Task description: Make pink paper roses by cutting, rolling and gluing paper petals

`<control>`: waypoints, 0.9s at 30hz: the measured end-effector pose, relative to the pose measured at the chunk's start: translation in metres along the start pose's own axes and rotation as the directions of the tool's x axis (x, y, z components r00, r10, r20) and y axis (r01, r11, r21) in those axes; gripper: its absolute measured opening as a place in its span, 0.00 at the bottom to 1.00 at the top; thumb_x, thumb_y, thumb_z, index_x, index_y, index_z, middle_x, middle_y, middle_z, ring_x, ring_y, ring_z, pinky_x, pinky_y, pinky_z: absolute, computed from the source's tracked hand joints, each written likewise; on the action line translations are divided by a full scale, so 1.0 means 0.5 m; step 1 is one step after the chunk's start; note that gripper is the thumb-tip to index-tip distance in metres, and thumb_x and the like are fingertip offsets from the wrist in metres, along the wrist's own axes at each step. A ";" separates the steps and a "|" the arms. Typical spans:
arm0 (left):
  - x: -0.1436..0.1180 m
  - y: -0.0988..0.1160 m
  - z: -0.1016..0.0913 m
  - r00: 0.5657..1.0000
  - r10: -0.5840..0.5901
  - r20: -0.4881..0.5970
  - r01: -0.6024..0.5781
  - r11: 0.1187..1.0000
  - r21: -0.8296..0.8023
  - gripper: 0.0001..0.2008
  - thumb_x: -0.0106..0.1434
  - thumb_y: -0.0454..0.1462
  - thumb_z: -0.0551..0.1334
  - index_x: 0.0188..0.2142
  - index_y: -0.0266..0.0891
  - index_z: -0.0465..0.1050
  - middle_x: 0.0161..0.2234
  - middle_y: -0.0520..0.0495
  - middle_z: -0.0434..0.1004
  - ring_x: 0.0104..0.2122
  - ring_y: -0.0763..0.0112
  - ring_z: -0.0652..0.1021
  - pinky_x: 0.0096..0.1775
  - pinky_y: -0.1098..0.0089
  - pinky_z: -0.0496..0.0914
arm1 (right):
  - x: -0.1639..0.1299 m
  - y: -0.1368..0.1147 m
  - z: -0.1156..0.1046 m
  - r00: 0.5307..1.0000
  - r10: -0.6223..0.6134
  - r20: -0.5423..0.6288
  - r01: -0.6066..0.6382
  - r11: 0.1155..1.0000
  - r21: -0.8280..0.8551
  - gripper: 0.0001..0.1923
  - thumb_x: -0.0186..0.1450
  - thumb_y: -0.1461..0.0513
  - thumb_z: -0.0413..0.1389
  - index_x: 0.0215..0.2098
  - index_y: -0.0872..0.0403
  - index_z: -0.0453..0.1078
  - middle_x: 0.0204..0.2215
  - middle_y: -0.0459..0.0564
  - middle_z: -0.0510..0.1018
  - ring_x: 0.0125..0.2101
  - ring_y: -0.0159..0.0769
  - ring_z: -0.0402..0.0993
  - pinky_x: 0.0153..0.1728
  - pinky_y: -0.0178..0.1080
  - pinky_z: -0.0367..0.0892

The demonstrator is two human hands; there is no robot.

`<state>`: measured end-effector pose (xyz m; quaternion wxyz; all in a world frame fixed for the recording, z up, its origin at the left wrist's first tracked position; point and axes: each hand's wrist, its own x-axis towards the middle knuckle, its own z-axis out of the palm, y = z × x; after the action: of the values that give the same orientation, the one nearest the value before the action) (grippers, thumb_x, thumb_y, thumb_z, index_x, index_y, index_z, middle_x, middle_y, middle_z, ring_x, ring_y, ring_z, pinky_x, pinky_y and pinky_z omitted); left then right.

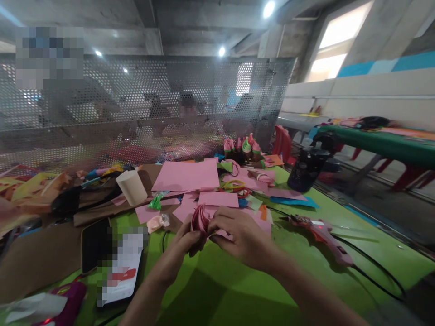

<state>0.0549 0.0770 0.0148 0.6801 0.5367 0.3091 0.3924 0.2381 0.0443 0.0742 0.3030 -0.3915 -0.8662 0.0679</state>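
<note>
Between my two hands, above the green table [204, 299], is a rolled piece of layered pink paper [200, 218]. My left hand [185, 240] is closed round its lower left side. Fingers of my right hand [239, 231] are pinched at its right edge. Just behind lie several pink paper sheets [186, 175], some overlapping. A pink glue gun [326, 237] rests to the right with its cord trailing. Red-handled scissors [242, 194] lie partly among the papers.
Left of my arms are a lit phone [124, 267], a dark phone [97, 244] and brown card [41, 258]. A white paper roll [132, 188] and a black tumbler [307, 167] stand farther back. Cone-shaped paper pieces [246, 146] sit near the perforated metal screen [142, 104].
</note>
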 end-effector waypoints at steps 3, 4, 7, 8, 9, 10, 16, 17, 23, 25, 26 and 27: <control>-0.005 0.007 0.009 1.000 0.000 -0.021 0.000 1.000 0.000 0.15 0.56 0.44 0.60 0.41 0.40 0.66 0.22 0.56 0.62 0.21 0.76 0.59 0.23 0.73 0.52 | -0.002 0.004 -0.002 1.000 0.015 -0.026 -0.014 0.999 0.032 0.05 0.62 0.69 0.59 0.35 0.54 0.71 0.33 0.47 0.75 0.35 0.35 0.72 0.35 0.35 0.64; -0.007 0.010 0.011 1.000 0.003 -0.025 -0.003 1.000 0.001 0.14 0.56 0.43 0.59 0.41 0.40 0.65 0.22 0.56 0.62 0.21 0.76 0.59 0.24 0.73 0.52 | -0.003 0.005 -0.004 0.999 0.024 -0.041 -0.022 0.999 0.050 0.05 0.62 0.68 0.60 0.36 0.54 0.71 0.33 0.48 0.75 0.35 0.34 0.72 0.35 0.35 0.64; -0.008 0.016 0.014 1.000 0.018 -0.025 -0.018 1.000 0.008 0.13 0.57 0.43 0.59 0.39 0.40 0.65 0.23 0.55 0.63 0.21 0.76 0.59 0.24 0.72 0.52 | -0.009 0.010 -0.009 0.993 0.062 -0.098 -0.052 0.994 0.094 0.05 0.62 0.68 0.60 0.36 0.54 0.71 0.34 0.48 0.74 0.36 0.34 0.72 0.35 0.35 0.65; -0.007 0.015 0.012 1.000 0.017 -0.023 -0.017 1.000 0.012 0.13 0.57 0.43 0.60 0.40 0.40 0.65 0.23 0.55 0.63 0.21 0.76 0.59 0.24 0.72 0.52 | -0.011 0.011 -0.010 0.991 0.070 -0.112 -0.058 0.993 0.106 0.05 0.63 0.68 0.59 0.37 0.53 0.71 0.34 0.48 0.74 0.36 0.34 0.72 0.35 0.35 0.65; -0.005 0.013 0.010 1.000 0.012 -0.020 -0.012 1.000 0.013 0.15 0.56 0.44 0.60 0.41 0.40 0.65 0.23 0.55 0.64 0.21 0.76 0.60 0.24 0.72 0.52 | -0.012 0.012 -0.010 0.990 0.074 -0.122 -0.060 0.991 0.119 0.06 0.63 0.69 0.59 0.37 0.54 0.72 0.34 0.48 0.74 0.35 0.34 0.72 0.35 0.34 0.65; -0.002 0.009 0.007 1.000 0.005 -0.017 -0.005 1.000 0.013 0.17 0.56 0.44 0.60 0.43 0.40 0.65 0.23 0.55 0.64 0.20 0.76 0.60 0.24 0.72 0.52 | -0.012 0.013 -0.009 0.989 0.075 -0.128 -0.058 0.990 0.129 0.06 0.63 0.69 0.58 0.37 0.54 0.72 0.34 0.48 0.74 0.35 0.33 0.72 0.34 0.34 0.65; 0.009 -0.008 -0.010 1.000 -0.012 0.025 0.011 1.000 0.017 0.19 0.56 0.46 0.61 0.45 0.39 0.66 0.22 0.54 0.66 0.19 0.76 0.61 0.23 0.73 0.53 | -0.004 0.010 0.004 0.990 0.044 -0.136 -0.029 0.993 0.111 0.08 0.64 0.70 0.57 0.37 0.53 0.75 0.32 0.48 0.76 0.32 0.34 0.72 0.33 0.34 0.65; 0.009 -0.008 -0.010 1.000 -0.010 0.026 0.009 1.000 0.019 0.19 0.56 0.46 0.61 0.45 0.39 0.66 0.22 0.54 0.66 0.20 0.76 0.62 0.23 0.73 0.53 | -0.003 0.009 0.004 0.991 0.044 -0.129 -0.031 0.994 0.103 0.08 0.64 0.70 0.57 0.37 0.53 0.75 0.31 0.48 0.76 0.32 0.34 0.72 0.33 0.34 0.65; 0.005 -0.002 -0.010 0.999 -0.016 0.036 0.016 1.000 0.010 0.21 0.57 0.45 0.62 0.47 0.39 0.66 0.23 0.53 0.67 0.20 0.75 0.63 0.24 0.73 0.55 | -0.004 0.008 0.004 0.996 0.066 -0.067 -0.059 0.992 0.113 0.08 0.61 0.71 0.59 0.37 0.54 0.73 0.34 0.48 0.76 0.34 0.33 0.72 0.35 0.34 0.64; 0.002 -0.001 -0.007 0.999 -0.016 0.033 0.016 1.000 0.007 0.20 0.57 0.45 0.62 0.47 0.39 0.66 0.23 0.54 0.66 0.20 0.76 0.62 0.24 0.73 0.54 | -0.003 0.010 0.007 0.995 0.067 -0.071 -0.059 0.992 0.113 0.08 0.60 0.71 0.60 0.35 0.54 0.73 0.33 0.47 0.75 0.34 0.33 0.71 0.35 0.33 0.64; 0.000 0.000 -0.005 1.000 -0.011 0.029 0.011 1.000 0.005 0.19 0.57 0.45 0.62 0.46 0.40 0.66 0.23 0.55 0.65 0.20 0.76 0.62 0.24 0.73 0.53 | -0.003 0.011 0.008 0.995 0.069 -0.073 -0.061 0.992 0.109 0.07 0.60 0.71 0.60 0.34 0.54 0.73 0.32 0.46 0.75 0.33 0.32 0.71 0.34 0.33 0.63; -0.002 0.002 -0.002 1.000 -0.006 0.026 0.006 1.000 0.004 0.18 0.57 0.44 0.62 0.44 0.40 0.65 0.23 0.55 0.64 0.21 0.76 0.61 0.24 0.73 0.53 | -0.003 0.013 0.010 0.995 0.072 -0.075 -0.064 0.992 0.105 0.07 0.60 0.71 0.60 0.33 0.54 0.72 0.32 0.46 0.75 0.33 0.32 0.71 0.33 0.33 0.63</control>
<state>0.0535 0.0767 0.0154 0.6842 0.5422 0.3026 0.3825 0.2399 0.0483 0.0672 0.3541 -0.4071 -0.8351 0.1070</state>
